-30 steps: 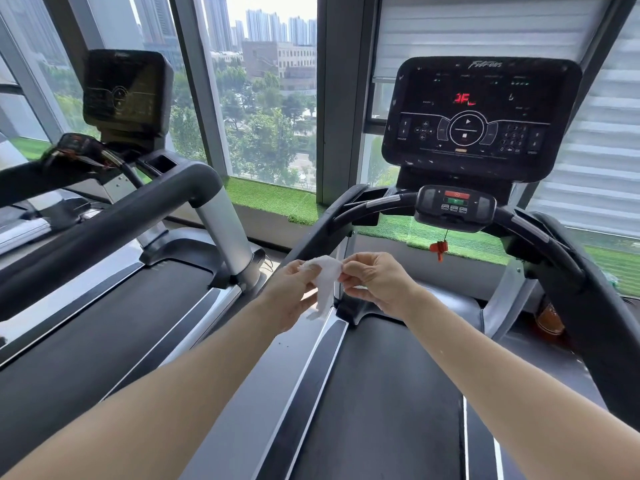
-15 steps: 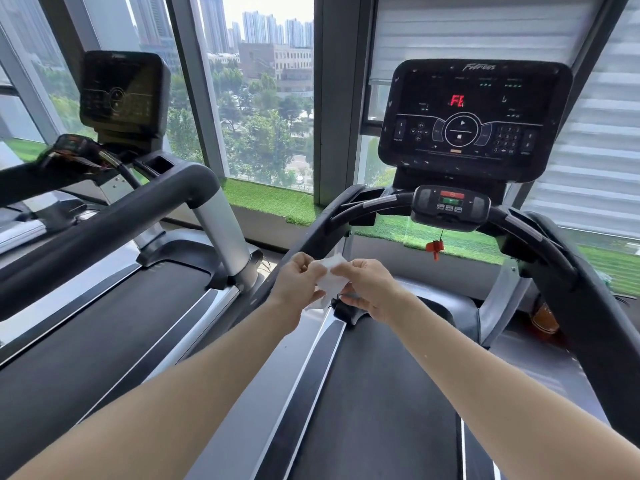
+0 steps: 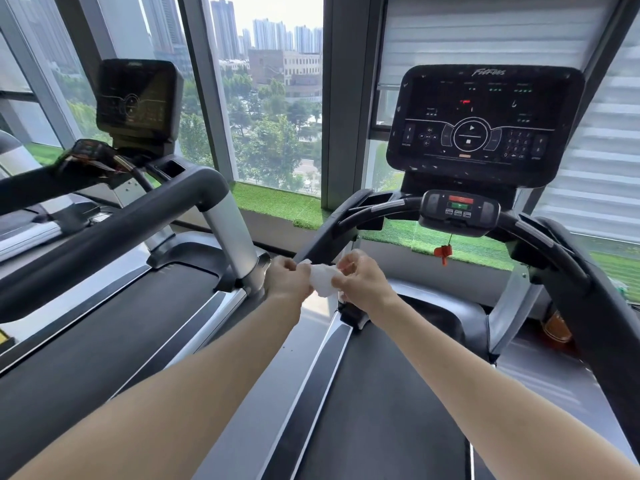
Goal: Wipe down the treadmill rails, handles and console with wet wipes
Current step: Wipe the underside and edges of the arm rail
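A crumpled white wet wipe (image 3: 322,278) is pinched between my left hand (image 3: 287,282) and my right hand (image 3: 362,282), both held out in front of me just below the treadmill's left black rail (image 3: 325,233). The black console (image 3: 485,123) rises ahead on the right, with a small control panel (image 3: 459,211) under it on the curved handle bar (image 3: 391,206). The right rail (image 3: 581,299) runs down the right side. A red safety clip (image 3: 443,252) hangs below the panel.
A second treadmill stands to the left, with its thick rail (image 3: 114,230), silver post (image 3: 232,237) and dark console (image 3: 138,98). Windows and a strip of green turf (image 3: 277,202) lie beyond. The belt (image 3: 381,410) is under my arms. An orange-brown object (image 3: 556,327) sits low right.
The wipe hung down as a loose strip a second ago; now it is bunched into a wad between both hands, which stay close together at the same spot. The view shifted slightly.
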Motion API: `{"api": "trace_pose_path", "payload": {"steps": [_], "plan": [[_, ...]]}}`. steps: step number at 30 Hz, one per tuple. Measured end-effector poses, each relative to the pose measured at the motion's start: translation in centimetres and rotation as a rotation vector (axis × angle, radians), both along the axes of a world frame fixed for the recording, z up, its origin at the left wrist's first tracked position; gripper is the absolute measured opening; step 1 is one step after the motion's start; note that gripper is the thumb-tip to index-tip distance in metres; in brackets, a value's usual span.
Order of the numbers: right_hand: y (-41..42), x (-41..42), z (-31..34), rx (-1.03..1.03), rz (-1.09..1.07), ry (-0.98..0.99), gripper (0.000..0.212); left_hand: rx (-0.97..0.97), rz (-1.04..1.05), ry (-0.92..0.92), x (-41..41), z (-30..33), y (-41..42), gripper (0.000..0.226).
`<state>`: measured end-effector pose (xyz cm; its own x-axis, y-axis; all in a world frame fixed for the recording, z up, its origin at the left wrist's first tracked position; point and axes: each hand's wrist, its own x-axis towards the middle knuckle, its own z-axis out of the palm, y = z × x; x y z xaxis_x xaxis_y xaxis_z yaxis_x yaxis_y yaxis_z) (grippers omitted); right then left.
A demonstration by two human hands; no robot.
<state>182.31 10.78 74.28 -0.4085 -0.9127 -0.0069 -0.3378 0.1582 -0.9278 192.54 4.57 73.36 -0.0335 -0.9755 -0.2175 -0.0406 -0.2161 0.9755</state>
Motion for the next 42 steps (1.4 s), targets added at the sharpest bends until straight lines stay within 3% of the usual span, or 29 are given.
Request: {"api": "trace_pose_path", "payload": {"steps": [3, 5, 7, 10, 12, 13, 16, 18, 21, 25, 28, 30, 34, 36, 39, 42], "plan": [[0.2, -0.4, 0.4, 0.066, 0.064, 0.063, 0.026, -0.365, -0.133, -0.295, 0.0, 0.1, 0.4, 0.023], [0.3, -0.2, 0.6, 0.042, 0.008, 0.258, 0.008, -0.551, -0.205, -0.43, -0.1, 0.2, 0.6, 0.031], [0.3, -0.6, 0.3, -0.007, -0.107, 0.443, 0.016, -0.675, -0.274, -0.533, 0.0, 0.2, 0.8, 0.037], [0.1, -1.3, 0.0, -0.088, -0.282, 0.423, 0.012, -0.698, -0.329, -0.627, 0.2, -0.7, 0.9, 0.037], [-0.3, -1.3, -0.4, -0.06, -0.342, 0.25, 0.011, -0.653, -0.304, -0.649, 0.2, -1.0, 0.8, 0.035], [-0.4, -1.3, -0.6, -0.048, -0.386, 0.073, 0.013, -0.615, -0.309, -0.664, 0.2, -1.0, 0.9, 0.034], [-0.5, -1.8, -0.4, -0.05, -0.539, -0.662, 0.022, -0.478, -0.324, -0.76, 0.9, -1.6, 0.6, 0.028], [-0.2, -2.5, -0.4, -0.076, -0.578, -0.886, 0.024, -0.224, -0.249, -0.573, 1.4, -2.2, 0.2, 0.012], [0.4, -2.3, -0.3, -0.1, -0.441, -0.904, 0.023, 0.22, -0.174, 0.084, 1.0, -2.7, 0.2, 0.032], [1.5, -2.5, -0.3, -0.111, -0.123, -0.75, 0.024, 0.399, -0.117, 0.436, 0.7, -1.6, 0.7, 0.016], [1.8, -2.7, -1.7, 0.075, -0.064, -0.393, 0.026, 0.446, -0.121, 0.596, 0.8, -0.7, 0.8, 0.023], [1.7, -2.5, -2.2, 0.091, -0.153, -0.315, 0.02, 0.46, -0.141, 0.623, 0.7, -0.2, 1.4, 0.028], [1.3, -2.6, -1.2, 0.032, -0.417, -0.672, 0.033, 0.43, -0.305, 0.645, 0.9, 0.4, 2.4, 0.027], [1.1, -2.9, -0.8, 0.033, -0.502, -0.81, 0.036, 0.352, -0.498, 0.477, 1.0, 0.7, 2.8, 0.031], [1.2, -3.2, -0.6, 0.021, -0.576, -0.898, 0.034, 0.219, -0.716, 0.263, 0.9, 0.7, 3.3, 0.017], [1.5, -3.8, -0.7, 0.045, -0.678, -0.938, 0.039, 0.212, -0.812, 0.317, 1.2, 0.1, 3.0, 0.05]]}}
